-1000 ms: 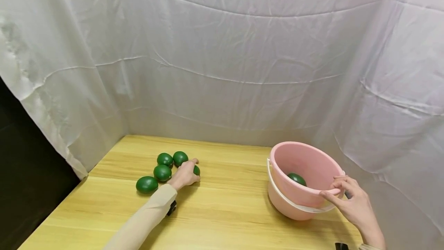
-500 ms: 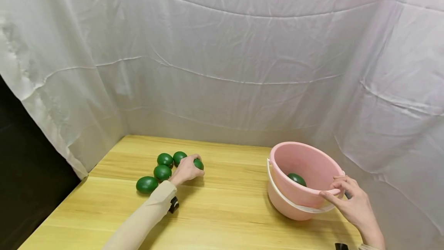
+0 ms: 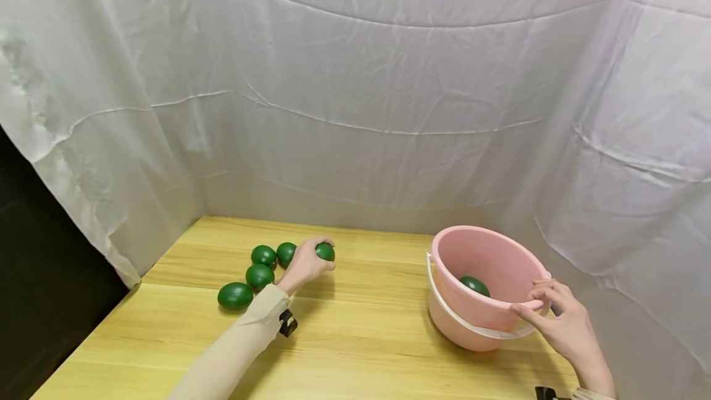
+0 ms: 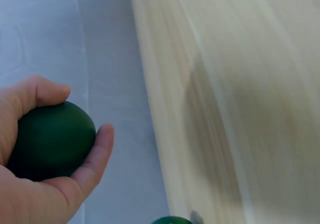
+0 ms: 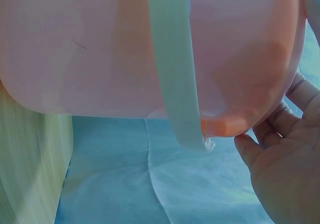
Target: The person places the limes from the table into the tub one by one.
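Observation:
My left hand (image 3: 305, 264) holds a glossy dark green avocado (image 3: 325, 252) between thumb and fingers, raised off the table. In the left wrist view the fingers curl round this avocado (image 4: 55, 141). Several like it lie just left of the hand, among them a front avocado (image 3: 235, 296) and a back avocado (image 3: 263, 256). At the right, my right hand (image 3: 566, 320) pinches the rim of a pink bucket (image 3: 500, 258), thumb outside. Inside the bucket sits another avocado (image 3: 474, 286).
A white carrying handle (image 3: 483, 331) hangs down across the bucket's front. The wooden table (image 3: 361, 326) reaches back to a pale cloth curtain (image 3: 355, 110), which also hangs at both sides. Something dark (image 3: 44, 276) shows beyond the table's left edge.
My left hand has taken one avocado up off the table and moved slightly right and away from the others. The right hand stays on the bucket rim.

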A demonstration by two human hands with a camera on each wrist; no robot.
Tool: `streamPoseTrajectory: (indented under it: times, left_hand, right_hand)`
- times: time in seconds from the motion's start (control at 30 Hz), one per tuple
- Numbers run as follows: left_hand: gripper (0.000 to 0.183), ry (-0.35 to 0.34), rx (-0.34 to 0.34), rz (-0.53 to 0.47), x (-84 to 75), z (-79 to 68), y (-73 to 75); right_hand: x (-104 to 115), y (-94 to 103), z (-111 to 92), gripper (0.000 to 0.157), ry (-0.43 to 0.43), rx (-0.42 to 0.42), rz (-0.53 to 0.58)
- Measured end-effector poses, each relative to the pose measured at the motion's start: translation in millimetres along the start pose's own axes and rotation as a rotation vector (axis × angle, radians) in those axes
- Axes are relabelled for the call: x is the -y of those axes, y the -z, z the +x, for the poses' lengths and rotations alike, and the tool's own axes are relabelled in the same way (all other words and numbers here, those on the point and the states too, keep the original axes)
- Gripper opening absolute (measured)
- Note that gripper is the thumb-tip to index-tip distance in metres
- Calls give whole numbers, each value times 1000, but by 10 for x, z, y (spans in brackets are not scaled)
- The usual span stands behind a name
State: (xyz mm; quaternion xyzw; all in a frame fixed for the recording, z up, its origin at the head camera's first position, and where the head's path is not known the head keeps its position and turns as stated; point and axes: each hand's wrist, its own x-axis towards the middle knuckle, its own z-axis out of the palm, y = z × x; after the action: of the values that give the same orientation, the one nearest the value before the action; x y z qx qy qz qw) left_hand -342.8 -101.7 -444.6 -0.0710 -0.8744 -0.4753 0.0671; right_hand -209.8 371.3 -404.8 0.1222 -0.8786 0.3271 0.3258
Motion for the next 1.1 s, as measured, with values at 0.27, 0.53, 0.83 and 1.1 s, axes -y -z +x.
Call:
streamPoseTrajectory:
  times: [0.27, 0.53, 0.83, 1.1]
  left_hand:
    - [40, -8, -34, -45, -108, 52, -79]
    - [38, -59, -45, -108, -235, 99, -128]
    - [38, -103, -16, -130, -388, 136, -170]
    - [39, -174, -12, -143, -510, 148, -236]
  right_hand:
    - [2, -5, 1, 30, -1, 1, -4]
    - [1, -2, 9, 30, 10, -11, 3]
    - [3, -12, 4, 31, 6, -9, -14]
    - [-6, -14, 6, 31, 11, -6, -20]
